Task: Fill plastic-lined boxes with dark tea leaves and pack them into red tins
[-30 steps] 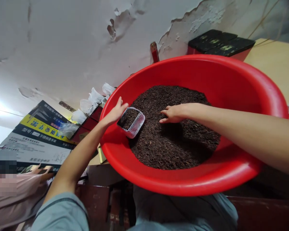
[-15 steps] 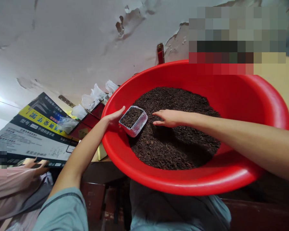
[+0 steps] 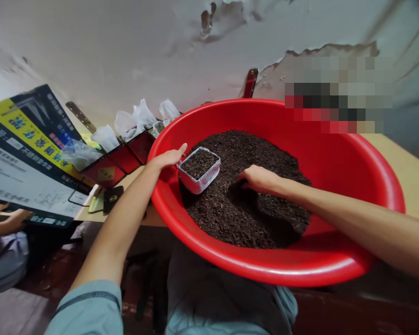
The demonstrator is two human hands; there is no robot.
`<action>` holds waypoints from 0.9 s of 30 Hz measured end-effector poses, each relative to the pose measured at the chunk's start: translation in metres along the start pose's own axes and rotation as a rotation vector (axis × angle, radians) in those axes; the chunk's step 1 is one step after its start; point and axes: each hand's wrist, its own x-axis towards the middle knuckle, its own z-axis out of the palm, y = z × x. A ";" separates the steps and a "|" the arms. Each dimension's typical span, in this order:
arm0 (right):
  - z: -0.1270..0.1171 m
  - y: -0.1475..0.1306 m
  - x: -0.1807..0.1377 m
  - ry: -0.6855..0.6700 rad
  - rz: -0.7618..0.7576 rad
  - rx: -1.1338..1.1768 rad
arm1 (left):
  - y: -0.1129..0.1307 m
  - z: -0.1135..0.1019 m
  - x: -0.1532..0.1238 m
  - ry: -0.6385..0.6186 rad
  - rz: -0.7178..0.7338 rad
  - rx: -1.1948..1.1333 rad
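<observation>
A big red plastic basin (image 3: 352, 153) rests on my lap, holding a heap of dark loose tea leaves (image 3: 261, 149). My left hand (image 3: 167, 159) holds a small clear plastic box (image 3: 199, 170) at the basin's left inner wall; the box is filled with the same dark leaves. My right hand (image 3: 260, 179) lies in the middle of the heap with its fingers curled down into the leaves, so whether it grips any is hidden.
Left of the basin stand red trays (image 3: 120, 160) with clear plastic bags (image 3: 139, 118). A printed cardboard box (image 3: 24, 153) sits at far left, with another person's hand under it. A wooden tabletop (image 3: 408, 172) lies at right, against a peeling wall.
My right hand went from lying flat on the leaves to curling its fingers down into them. The box in my left hand stayed at the basin's left wall. The view shifted.
</observation>
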 end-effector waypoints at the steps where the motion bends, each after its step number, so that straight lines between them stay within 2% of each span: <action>1: -0.005 0.004 0.000 0.025 -0.021 0.004 | 0.000 0.000 0.001 0.003 0.000 -0.020; 4: -0.024 0.010 -0.002 0.101 -0.082 0.027 | 0.002 -0.001 0.000 -0.024 0.011 -0.082; 7: -0.052 0.005 -0.003 0.200 -0.172 0.035 | 0.004 -0.003 -0.003 -0.070 -0.009 -0.141; 11: -0.096 -0.027 0.006 0.314 -0.311 0.072 | 0.004 -0.004 -0.006 -0.157 -0.022 -0.210; 14: -0.117 -0.057 0.023 0.352 -0.348 0.097 | 0.002 -0.004 -0.003 -0.225 -0.047 -0.254; 19: -0.119 -0.089 0.054 0.303 -0.401 0.080 | -0.004 -0.002 0.003 -0.275 -0.054 -0.417; 24: -0.115 -0.096 0.068 0.258 -0.427 0.035 | -0.011 0.006 0.014 -0.260 -0.061 -0.552; 27: -0.116 -0.096 0.065 0.262 -0.446 0.018 | -0.013 0.009 0.019 -0.279 -0.025 -0.536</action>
